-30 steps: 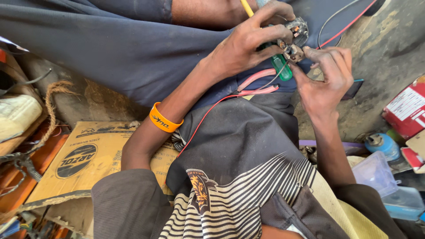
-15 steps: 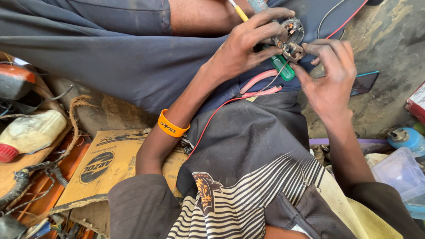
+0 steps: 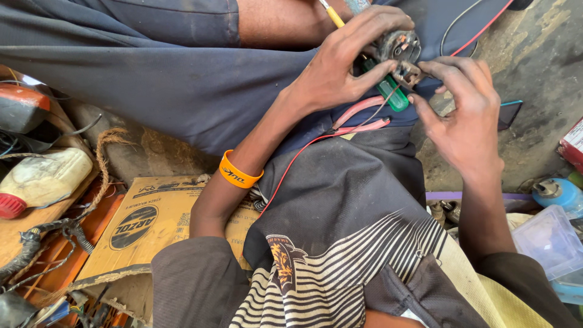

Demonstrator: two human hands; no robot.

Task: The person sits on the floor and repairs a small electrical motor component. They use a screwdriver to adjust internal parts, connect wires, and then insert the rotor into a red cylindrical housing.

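Observation:
My left hand (image 3: 340,67), with an orange wristband (image 3: 238,172) on its forearm, grips a small round grey motor part (image 3: 398,44) with copper showing inside. A green-handled screwdriver (image 3: 392,92) is tucked under its fingers. My right hand (image 3: 464,118) reaches in from the right. Its thumb and first fingers pinch the rusty metal end (image 3: 410,73) of the same part, while the other fingers are spread. Pink-handled pliers (image 3: 359,118) lie on the dark cloth over my lap, just below the hands. A thin red wire (image 3: 291,170) runs down from there.
A yellow tool handle (image 3: 332,16) pokes in at the top. A printed cardboard box (image 3: 143,222), a dirty white bottle with a red cap (image 3: 42,179) and tangled cables (image 3: 42,243) lie left. A clear plastic tub (image 3: 549,243), a blue canister (image 3: 559,193) and a phone (image 3: 510,112) sit right.
The view has shifted, so the clutter on the left shows more. Both hands stay on the motor part, and the right fingers have moved slightly along its end.

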